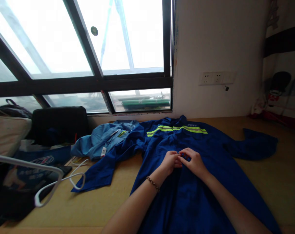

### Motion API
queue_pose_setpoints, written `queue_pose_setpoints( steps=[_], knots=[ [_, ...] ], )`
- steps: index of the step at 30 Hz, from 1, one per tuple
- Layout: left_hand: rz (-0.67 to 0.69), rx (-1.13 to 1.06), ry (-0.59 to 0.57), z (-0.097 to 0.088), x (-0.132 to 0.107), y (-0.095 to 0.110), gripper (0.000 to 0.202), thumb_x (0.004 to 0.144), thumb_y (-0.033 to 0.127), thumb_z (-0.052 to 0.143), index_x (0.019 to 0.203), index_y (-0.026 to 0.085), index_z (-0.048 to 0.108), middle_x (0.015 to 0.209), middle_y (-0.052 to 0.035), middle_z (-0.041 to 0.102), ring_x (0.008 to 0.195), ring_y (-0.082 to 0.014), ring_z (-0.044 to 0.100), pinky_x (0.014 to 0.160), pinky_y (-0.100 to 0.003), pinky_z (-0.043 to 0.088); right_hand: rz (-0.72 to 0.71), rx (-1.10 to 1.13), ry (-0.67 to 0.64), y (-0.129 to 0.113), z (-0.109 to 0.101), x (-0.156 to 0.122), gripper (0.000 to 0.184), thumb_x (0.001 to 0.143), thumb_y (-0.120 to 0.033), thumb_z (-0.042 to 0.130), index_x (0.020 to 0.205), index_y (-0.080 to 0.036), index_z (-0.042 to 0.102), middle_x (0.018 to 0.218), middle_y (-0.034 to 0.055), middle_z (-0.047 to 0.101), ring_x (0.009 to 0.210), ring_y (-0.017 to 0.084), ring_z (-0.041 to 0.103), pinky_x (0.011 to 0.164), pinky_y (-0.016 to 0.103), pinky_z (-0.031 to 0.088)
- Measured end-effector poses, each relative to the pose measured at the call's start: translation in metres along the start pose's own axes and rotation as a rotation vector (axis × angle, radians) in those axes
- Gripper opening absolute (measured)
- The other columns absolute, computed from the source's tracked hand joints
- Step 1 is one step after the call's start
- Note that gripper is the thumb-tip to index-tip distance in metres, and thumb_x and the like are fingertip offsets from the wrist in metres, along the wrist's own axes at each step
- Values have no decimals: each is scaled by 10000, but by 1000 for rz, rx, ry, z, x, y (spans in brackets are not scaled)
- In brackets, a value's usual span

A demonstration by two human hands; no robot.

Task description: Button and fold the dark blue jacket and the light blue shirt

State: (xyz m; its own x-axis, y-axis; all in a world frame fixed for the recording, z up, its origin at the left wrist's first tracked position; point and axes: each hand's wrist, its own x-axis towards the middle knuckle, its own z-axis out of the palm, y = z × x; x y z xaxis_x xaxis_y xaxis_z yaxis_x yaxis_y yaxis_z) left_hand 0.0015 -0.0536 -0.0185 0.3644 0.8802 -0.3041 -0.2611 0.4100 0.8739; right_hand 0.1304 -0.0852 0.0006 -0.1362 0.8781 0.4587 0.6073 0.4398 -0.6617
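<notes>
Tan bench (89, 208) bearing a dark-blue garment (186, 188), laid front up with its sleeves spread.
A light-blue garment (101, 139) lies crumpled against the sleeve on the left; farther left is a printed blue bag (40, 161), its contents too dark to make out. The left grip (171, 161) and right grip (192, 160) meet, fingers curled, over the dark-blue garment's middle; whether either pinches cloth, I cannot tell.
</notes>
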Motion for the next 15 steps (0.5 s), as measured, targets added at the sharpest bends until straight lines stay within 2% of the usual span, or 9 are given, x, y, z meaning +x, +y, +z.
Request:
queue_pose_setpoints(
  steps=[2,6,9,12,13,15],
  knots=[
    [15,-26,25,0,1,-2,139,627,141,585,641,147,447,463,60,423,367,-55,427,417,-213,430,1,-8,-44,-2,0,0,197,705,-286,588,878,-199,626,855,34,604,753,150,557,656,246,443],
    [34,-15,86,-2,3,-4,137,621,152,590,632,140,454,442,64,412,338,-33,376,373,-164,360,-13,-15,-125,-5,0,-3,282,651,-256,620,926,-194,617,885,39,598,787,155,552,674,243,444],
    [9,73,38,-4,4,-2,155,662,263,573,668,121,509,480,14,498,369,-71,463,394,-193,389,-3,-46,-113,-4,2,-5,344,636,-191,591,980,-178,606,894,47,601,798,158,552,713,252,439],
    [14,248,-35,-7,6,1,348,743,413,450,645,94,551,537,-63,569,441,-138,552,456,-272,455,76,-91,-80,1,6,-6,298,646,-130,517,920,-154,632,849,60,625,765,166,565,702,264,437],
    [63,324,-22,-8,7,2,389,764,425,405,642,90,559,545,-75,577,454,-147,561,468,-283,461,114,-90,-82,3,7,-6,274,644,-120,501,877,-153,643,823,59,634,747,169,572,691,266,437],
    [277,504,62,-11,6,5,336,780,354,389,725,91,590,626,-84,610,519,-149,579,515,-286,474,205,-38,-99,7,10,-6,227,643,-135,507,816,-157,651,781,51,650,717,172,586,665,263,439]
  ],
)
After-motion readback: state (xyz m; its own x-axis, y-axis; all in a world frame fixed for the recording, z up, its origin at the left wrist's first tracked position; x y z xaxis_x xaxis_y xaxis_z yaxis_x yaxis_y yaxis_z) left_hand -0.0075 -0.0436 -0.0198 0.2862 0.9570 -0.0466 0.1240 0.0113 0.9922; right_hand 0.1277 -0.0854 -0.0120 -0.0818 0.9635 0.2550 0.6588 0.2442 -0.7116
